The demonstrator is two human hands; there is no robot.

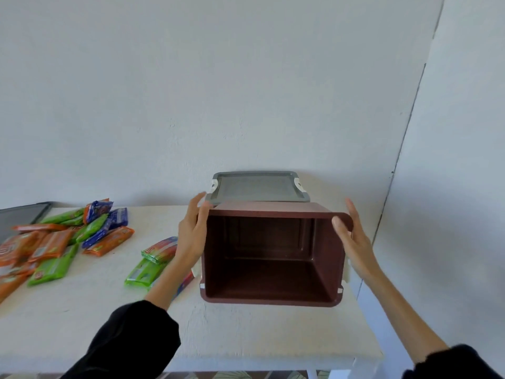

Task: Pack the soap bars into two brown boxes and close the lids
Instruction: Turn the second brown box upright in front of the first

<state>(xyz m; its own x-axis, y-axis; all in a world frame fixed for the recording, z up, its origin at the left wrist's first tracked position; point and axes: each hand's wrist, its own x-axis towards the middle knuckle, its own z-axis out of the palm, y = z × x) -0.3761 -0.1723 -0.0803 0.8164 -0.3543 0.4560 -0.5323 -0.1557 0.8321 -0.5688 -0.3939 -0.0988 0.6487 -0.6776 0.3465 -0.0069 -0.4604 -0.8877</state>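
Note:
An empty brown box (pixel 270 301) is tipped with its opening toward me, at the right of the white table (pixel 246 340). My left hand (pixel 191 236) presses flat on its left side, thumb at the rim corner. On the right side lies my right hand (pixel 355 242) with straight fingers, its thumb over the rim. A grey lid (pixel 257 186) with white clips leans behind the box against the wall. Several wrapped soap bars (pixel 54 242) in orange, green and blue lie piled at the left. A few more soap bars (pixel 153 258) lie under my left forearm.
A dark flat lid or tray (pixel 19 217) lies at the far left edge. The table's right edge (pixel 363 318) runs close beside the box, and a white wall stands right behind the table. White latches (pixel 347 272) hang on the box sides.

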